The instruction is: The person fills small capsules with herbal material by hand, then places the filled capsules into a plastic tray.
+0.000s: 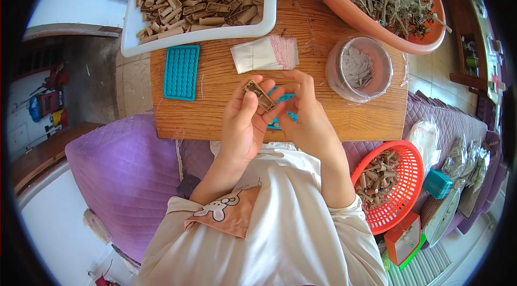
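Between the thumb and fingers of my left hand point(242, 122) is a small brown box-like piece point(259, 96), tilted, with dark raised detail on its face. Close beside it, my right hand point(307, 116) has bent, spread fingers, and I see nothing held in them. Below both hands a teal tray point(273, 126) lies partly hidden at the table's near edge. Another teal tray point(181, 73), with rows of round cups, rests to the left. Clear plastic bags point(258, 55) with a pink-printed strip lie just beyond my hands.
At the back of the wooden table point(301, 14) stands a white tub point(199, 36) full of brown pieces. An orange basin point(396, 41) holds grey-green tangled bits. A clear round tub point(336, 71) contains whitish slips. Right of me sits a red basket point(401, 200) of brown pieces.
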Available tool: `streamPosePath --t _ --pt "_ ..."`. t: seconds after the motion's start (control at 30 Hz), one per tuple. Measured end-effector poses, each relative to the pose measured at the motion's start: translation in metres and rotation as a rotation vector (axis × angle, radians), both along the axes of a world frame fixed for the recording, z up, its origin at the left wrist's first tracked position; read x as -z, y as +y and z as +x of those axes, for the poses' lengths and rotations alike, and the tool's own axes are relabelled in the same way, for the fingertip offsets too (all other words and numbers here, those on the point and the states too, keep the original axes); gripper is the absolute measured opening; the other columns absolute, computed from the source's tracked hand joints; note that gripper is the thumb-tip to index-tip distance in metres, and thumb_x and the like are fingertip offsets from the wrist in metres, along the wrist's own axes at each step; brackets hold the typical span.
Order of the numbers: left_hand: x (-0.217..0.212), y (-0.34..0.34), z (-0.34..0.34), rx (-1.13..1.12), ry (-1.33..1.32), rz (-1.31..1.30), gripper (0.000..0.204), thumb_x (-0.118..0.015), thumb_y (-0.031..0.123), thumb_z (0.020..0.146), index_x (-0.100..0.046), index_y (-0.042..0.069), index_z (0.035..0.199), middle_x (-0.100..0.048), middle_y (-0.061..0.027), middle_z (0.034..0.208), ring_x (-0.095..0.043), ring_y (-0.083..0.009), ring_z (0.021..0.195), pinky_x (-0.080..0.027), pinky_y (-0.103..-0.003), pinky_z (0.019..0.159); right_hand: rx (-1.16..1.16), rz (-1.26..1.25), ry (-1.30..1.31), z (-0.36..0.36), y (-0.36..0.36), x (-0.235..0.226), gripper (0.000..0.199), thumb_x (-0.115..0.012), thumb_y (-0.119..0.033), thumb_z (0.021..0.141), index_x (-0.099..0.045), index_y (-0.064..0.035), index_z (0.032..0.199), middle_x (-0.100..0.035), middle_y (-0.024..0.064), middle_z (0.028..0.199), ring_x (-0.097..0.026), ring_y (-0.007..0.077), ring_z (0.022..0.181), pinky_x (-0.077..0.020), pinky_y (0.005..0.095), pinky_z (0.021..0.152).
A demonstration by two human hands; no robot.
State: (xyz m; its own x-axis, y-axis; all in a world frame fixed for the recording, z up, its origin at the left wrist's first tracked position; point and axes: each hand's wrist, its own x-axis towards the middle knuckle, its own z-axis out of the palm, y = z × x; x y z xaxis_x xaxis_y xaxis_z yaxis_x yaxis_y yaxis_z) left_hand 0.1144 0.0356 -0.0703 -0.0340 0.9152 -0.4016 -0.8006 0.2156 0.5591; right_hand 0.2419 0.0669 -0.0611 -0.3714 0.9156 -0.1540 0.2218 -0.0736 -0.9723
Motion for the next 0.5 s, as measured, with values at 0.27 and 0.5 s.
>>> streamPosePath --t 0.27,0.5 --pt "0.005 -0.014 -0.002 -0.009 0.423 0.082 0.032 -0.045 0.015 0.089 -0.041 0.000 0.117 -0.053 -0.0117 0.109 -0.052 -0.0154 0.098 -0.042 -0.023 0.080 0.115 0.083 0.181 -0.025 -0.004 0.017 0.039 -0.058 0.006 0.067 -0.047 -0.0007 0.104 -0.059 0.0119 0.088 -0.060 0.0202 0.076 -0.0477 0.0282 0.067" --pt "0.013 -0.020 -0.011 0.085 0.740 0.119 0.033 -0.047 0.014 0.088 -0.041 -0.001 0.116 -0.054 -0.0138 0.107 -0.053 -0.0161 0.097 -0.043 -0.024 0.081 0.036 0.090 -0.011 -0.025 0.007 0.019 0.035 -0.064 -0.001 0.066 -0.051 -0.0011 0.099 -0.060 0.0109 0.080 -0.059 0.0185 0.071 -0.0467 0.0277 0.063"
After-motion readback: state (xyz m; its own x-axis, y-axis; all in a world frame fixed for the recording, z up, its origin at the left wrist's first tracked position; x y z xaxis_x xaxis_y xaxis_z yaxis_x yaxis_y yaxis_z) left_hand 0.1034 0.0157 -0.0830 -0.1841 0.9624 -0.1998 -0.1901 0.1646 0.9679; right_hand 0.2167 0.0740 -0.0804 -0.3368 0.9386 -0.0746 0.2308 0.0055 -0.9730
